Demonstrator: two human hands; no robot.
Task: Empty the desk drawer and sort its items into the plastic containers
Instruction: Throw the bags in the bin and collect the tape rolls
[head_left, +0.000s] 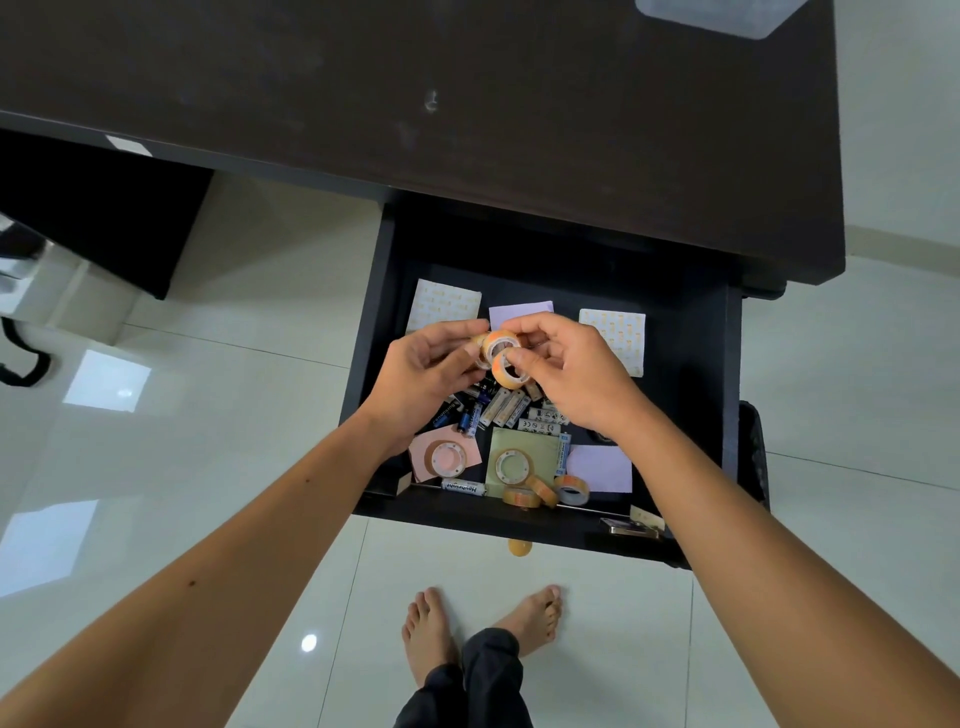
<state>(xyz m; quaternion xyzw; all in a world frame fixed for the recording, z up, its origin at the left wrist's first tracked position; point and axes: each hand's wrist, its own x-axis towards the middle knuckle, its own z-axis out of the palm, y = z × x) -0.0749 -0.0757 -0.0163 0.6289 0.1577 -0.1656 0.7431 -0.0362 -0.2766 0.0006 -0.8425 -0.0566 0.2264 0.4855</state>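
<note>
2 small tape rolls (503, 354) are held between the hands above the open drawer (691, 374): the left hand (423, 370) and the right hand (569, 371) are both curled, fingertips pinching the rolls from either side. Directly beneath them a heap of batteries (511, 410) is seen on the drawer floor. Nearer the front edge, 2 more rolls are laid flat on a pink note (441, 457) and a green note (522, 457), and 3 loose rolls (545, 491) are gathered beside a single battery (464, 488). Patterned and lilac paper pads are placed toward the back. The dark bench (415, 93) is bordered by glossy white floor tiles (208, 415), and a clear plastic container (722, 15) is set at its far corner. Both forearms are extended forward, wrists bent inward.
</note>
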